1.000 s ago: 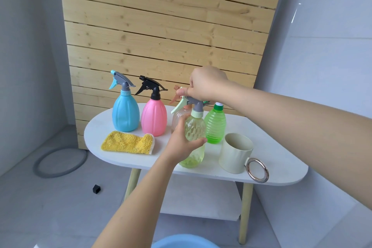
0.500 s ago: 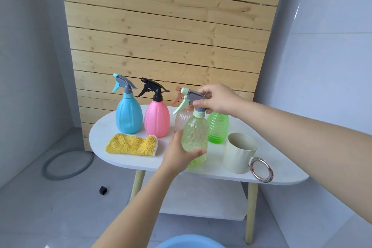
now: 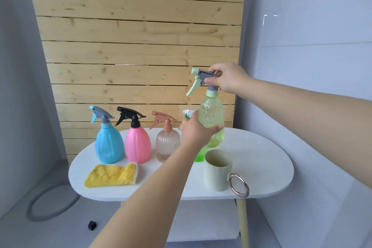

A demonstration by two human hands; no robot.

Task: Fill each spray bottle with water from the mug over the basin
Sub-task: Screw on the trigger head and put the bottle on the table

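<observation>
Pale-green spray bottle (image 3: 211,115) is hanging above the surface (image 3: 261,159), just behind the mug (image 3: 217,171).
Left hand (image 3: 196,129) is gripping its clear body, right hand (image 3: 229,78) pinching its trigger head; the mug's contents are hard to make out.

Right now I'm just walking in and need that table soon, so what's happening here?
A person holds a pale green spray bottle above the table: left hand round its body, right hand gripping the sprayer head. Four other spray bottles, a yellow cloth and a mug stand on the table.
</observation>
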